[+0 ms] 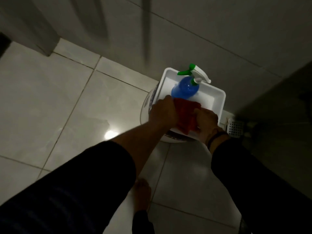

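A white rectangular tray (217, 97) rests on top of a round white bucket (145, 107) beside the wall. Inside the tray lies a blue spray bottle (184, 88) with a green and white trigger head. A folded red cloth (185, 114) sits at the tray's near end. My left hand (163, 112) grips the cloth's left edge, and my right hand (206, 123) grips its right edge. Both sets of fingertips are hidden under the cloth. The picture is dim and slightly blurred.
Pale floor tiles spread to the left and front, with a bright light reflection (109, 134). A white perforated drain cover (235, 129) lies right of the tray. A door frame (40, 36) stands at the upper left. My bare foot (142, 195) is on the floor below.
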A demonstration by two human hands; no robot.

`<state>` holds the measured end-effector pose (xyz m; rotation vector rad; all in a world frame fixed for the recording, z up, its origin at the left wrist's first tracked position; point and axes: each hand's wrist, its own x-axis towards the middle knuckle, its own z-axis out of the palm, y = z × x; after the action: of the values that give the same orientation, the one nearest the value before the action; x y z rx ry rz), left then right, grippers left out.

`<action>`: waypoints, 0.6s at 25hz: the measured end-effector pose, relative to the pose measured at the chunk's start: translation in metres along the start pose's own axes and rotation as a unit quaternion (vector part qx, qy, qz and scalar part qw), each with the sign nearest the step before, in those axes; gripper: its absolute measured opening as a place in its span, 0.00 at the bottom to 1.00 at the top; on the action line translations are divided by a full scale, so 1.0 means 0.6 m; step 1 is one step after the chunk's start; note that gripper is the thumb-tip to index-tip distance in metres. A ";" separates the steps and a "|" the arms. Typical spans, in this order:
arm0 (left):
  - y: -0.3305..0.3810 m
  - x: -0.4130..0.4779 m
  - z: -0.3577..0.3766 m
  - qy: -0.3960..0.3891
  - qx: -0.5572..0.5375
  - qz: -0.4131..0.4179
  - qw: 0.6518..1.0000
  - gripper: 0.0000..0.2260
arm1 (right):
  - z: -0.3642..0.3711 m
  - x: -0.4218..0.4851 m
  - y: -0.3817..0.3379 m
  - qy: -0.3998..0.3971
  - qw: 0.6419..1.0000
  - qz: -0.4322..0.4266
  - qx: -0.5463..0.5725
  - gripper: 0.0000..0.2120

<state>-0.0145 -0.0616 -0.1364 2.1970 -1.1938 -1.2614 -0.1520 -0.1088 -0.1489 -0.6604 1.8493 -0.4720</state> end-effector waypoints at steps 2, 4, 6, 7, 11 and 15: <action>0.004 0.033 0.034 0.006 0.056 -0.025 0.998 0.14 | 0.008 0.049 0.006 -0.007 0.999 0.003 -0.050 0.17; -0.006 0.050 0.064 0.013 0.109 -0.042 0.993 0.16 | 0.018 0.083 0.022 -0.024 0.995 0.007 -0.099 0.18; -0.020 0.060 0.077 0.028 0.149 -0.065 0.986 0.20 | 0.027 0.100 0.033 -0.014 0.985 -0.011 -0.170 0.24; -0.025 0.063 0.080 0.038 0.163 -0.067 0.984 0.23 | 0.028 0.104 0.039 0.010 0.975 -0.034 -0.218 0.27; -0.019 0.068 0.090 0.034 0.203 -0.050 0.977 0.29 | 0.043 0.103 0.040 0.083 0.950 -0.093 -0.287 0.27; -0.002 0.040 0.062 0.040 0.227 -0.014 0.973 0.20 | 0.052 0.063 0.018 0.088 0.939 -0.117 -0.311 0.20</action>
<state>-0.0385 -0.0760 -0.1705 2.5586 -1.5451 -0.9666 -0.1360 -0.1250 -0.1935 -1.3107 2.1119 -0.0817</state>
